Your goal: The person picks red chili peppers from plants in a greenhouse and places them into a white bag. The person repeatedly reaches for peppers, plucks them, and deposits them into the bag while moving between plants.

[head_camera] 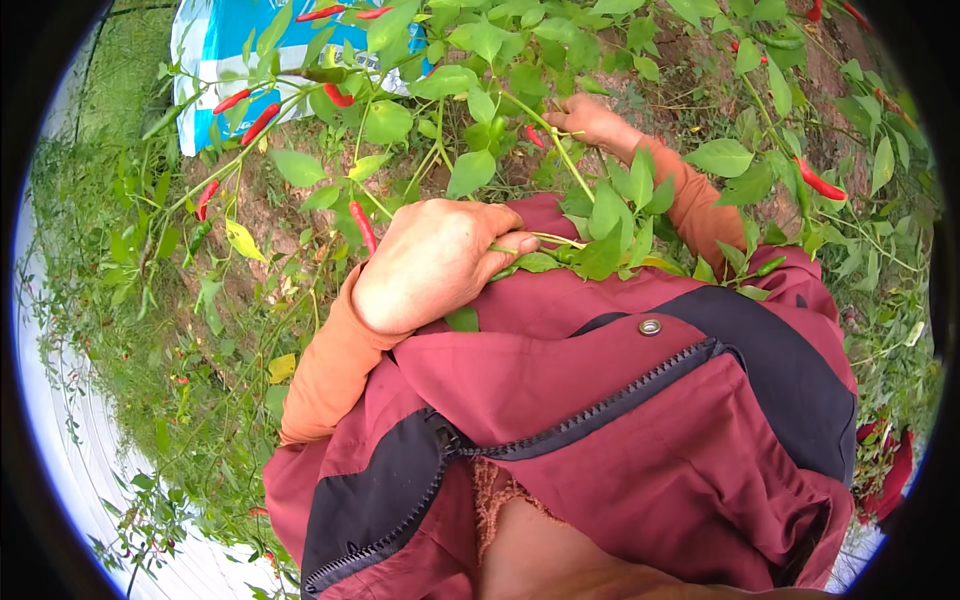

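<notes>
Before me stands a chili pepper plant with green leaves (472, 172) and thin branching stems. My left hand (439, 259), back upward, pinches a green stem (559, 241) between thumb and fingers, close against the maroon jacket (600, 397). A red chili (363, 227) hangs just beside its knuckles. Farther out, my right hand (590, 120) reaches into the foliage from the right. Its fingertips are partly hidden among leaves and stems, so whether they hold anything is unclear. Another red chili (533, 136) hangs just left of and below that hand.
A blue and white printed bag (247, 45) stands behind the branches at the upper left. More red chilies (260, 124) hang at left, and one (820, 180) at right. Bare soil (281, 169) shows between plants. Pale sheeting (67, 450) runs along the left rim.
</notes>
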A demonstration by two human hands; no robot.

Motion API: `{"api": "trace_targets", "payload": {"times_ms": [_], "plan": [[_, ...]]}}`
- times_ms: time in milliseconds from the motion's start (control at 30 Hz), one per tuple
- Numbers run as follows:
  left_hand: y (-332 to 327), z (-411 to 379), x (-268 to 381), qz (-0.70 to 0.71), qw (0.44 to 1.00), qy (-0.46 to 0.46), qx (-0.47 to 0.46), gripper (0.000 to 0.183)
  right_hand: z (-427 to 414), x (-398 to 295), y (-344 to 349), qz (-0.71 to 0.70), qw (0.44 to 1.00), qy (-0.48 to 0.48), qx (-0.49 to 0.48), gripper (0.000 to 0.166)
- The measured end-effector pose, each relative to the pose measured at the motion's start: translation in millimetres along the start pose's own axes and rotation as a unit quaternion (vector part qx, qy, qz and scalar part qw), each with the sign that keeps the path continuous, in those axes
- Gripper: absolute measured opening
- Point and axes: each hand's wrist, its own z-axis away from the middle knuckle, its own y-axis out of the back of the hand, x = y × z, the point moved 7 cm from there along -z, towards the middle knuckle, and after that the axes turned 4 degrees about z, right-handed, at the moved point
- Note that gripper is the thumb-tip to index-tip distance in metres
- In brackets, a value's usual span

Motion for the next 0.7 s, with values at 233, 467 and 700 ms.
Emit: {"api": "trace_targets", "payload": {"times_ms": [233,467,700], "plan": [[-6.6,7.6,-3.6,0.024,0.999,0.006,0.043,0.017,12.0,-37.7,-27.3,0.123,0.979,0.104,-0.124,0.042],[-9.9,11.0,0.2,0.065,0.995,-0.005,0.079,0.017,32.3,-30.2,-26.3,0.23,0.958,0.123,-0.116,0.04],[-8.3,10.4,0.0,0.093,0.989,-0.023,0.109,0.018,25.0,-16.0,-27.5,0.27,0.956,0.103,-0.053,0.039]]}}
